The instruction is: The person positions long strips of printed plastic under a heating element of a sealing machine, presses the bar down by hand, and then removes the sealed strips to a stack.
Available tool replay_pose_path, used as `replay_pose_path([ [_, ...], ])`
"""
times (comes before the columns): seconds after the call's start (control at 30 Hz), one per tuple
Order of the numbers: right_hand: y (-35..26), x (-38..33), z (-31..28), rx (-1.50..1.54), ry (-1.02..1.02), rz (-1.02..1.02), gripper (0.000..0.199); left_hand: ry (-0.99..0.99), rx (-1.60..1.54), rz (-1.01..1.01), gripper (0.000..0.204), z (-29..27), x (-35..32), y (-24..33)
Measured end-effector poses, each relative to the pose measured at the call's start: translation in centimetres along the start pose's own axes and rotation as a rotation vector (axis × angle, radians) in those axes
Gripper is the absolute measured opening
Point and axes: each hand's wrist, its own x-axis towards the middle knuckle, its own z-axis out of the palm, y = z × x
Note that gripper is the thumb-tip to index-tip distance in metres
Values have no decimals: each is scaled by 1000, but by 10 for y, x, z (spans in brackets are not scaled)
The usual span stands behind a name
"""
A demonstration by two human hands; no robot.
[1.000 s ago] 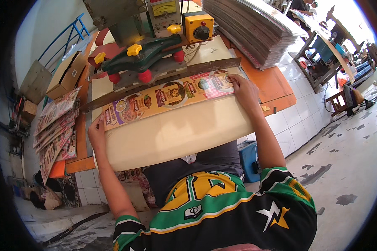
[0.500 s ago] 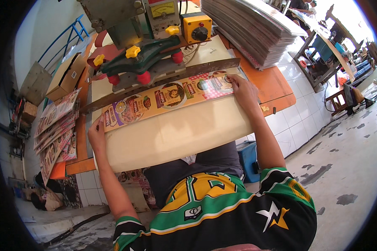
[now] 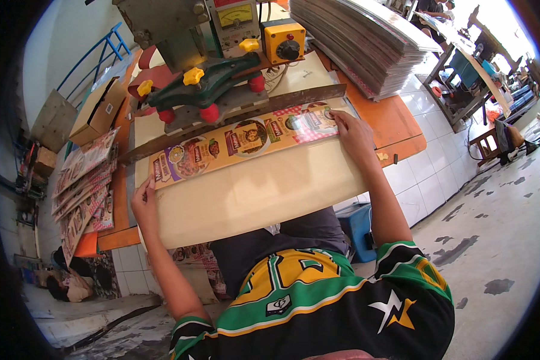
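Note:
A long, glossy printed strip (image 3: 222,146), orange with food pictures and a red checked part, lies across a cream-coloured sheet (image 3: 252,187). Its far edge runs along a dark metal bar (image 3: 306,96) under the press. My left hand (image 3: 144,204) is closed at the strip's left end, thumb and fingers pinching its near corner. At the other end my right hand (image 3: 355,135) pinches the strip's right corner between thumb and fingers. The cream sheet's near edge hangs over my lap.
Above the bar stands a press with a dark green clamp bracket (image 3: 222,84), yellow knobs and red feet. A yellow control box (image 3: 284,42) sits beside it. A tall stack of sheets (image 3: 366,45) rises at the back right, printed packs (image 3: 87,180) at the left. A blue bin (image 3: 357,231) stands below.
My left hand has moved slightly nearer to me at the strip's left end. My right hand keeps its place on the other corner. The whole view has shifted a little.

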Motion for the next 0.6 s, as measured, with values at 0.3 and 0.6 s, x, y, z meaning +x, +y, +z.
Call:
replay_pose_path([
  [0.3,-5,-13,-2,73,6,19,29,-72,7,-23,37,-8,-17,6],
  [0.6,-5,-14,-2,64,23,21,28,-76,16,-50,38,-5,-17,6],
])
